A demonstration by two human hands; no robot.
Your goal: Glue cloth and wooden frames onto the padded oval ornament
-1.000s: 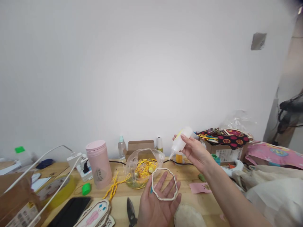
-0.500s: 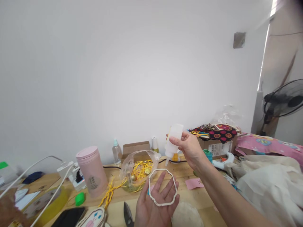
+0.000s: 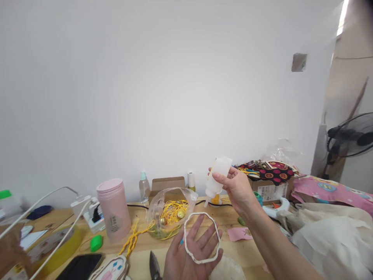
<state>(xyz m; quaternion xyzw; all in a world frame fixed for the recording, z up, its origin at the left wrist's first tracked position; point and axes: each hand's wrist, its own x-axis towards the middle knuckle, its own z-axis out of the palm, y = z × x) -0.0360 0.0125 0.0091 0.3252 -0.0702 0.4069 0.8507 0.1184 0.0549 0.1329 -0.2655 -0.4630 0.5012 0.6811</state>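
My left hand (image 3: 193, 254) is palm up with its fingers spread, bearing a thin white scalloped ring frame (image 3: 218, 249). The frame's edge lies against the thumb side and the fingers, and the palm shows through its middle. My right hand (image 3: 237, 188) grips a translucent white squeeze bottle (image 3: 219, 175) between thumb and fingers. That bottle is tilted, its narrow nozzle pointing down to the left, just above the frame's top edge and apart from it. Whether anything comes out of the nozzle, I cannot tell.
A clear bag of yellow cords and gold bells (image 3: 175, 212) lies behind my left hand. To the left stand a pink tumbler (image 3: 114, 210), a black phone (image 3: 80, 267) and a tape roll (image 3: 55, 249). Dark scissors (image 3: 154, 266) are close by. White cloth (image 3: 326, 237) is piled at right.
The view has shifted slightly. Both hands, with the frame and the bottle, appear a little lower and further right. The nozzle stays just above the frame.
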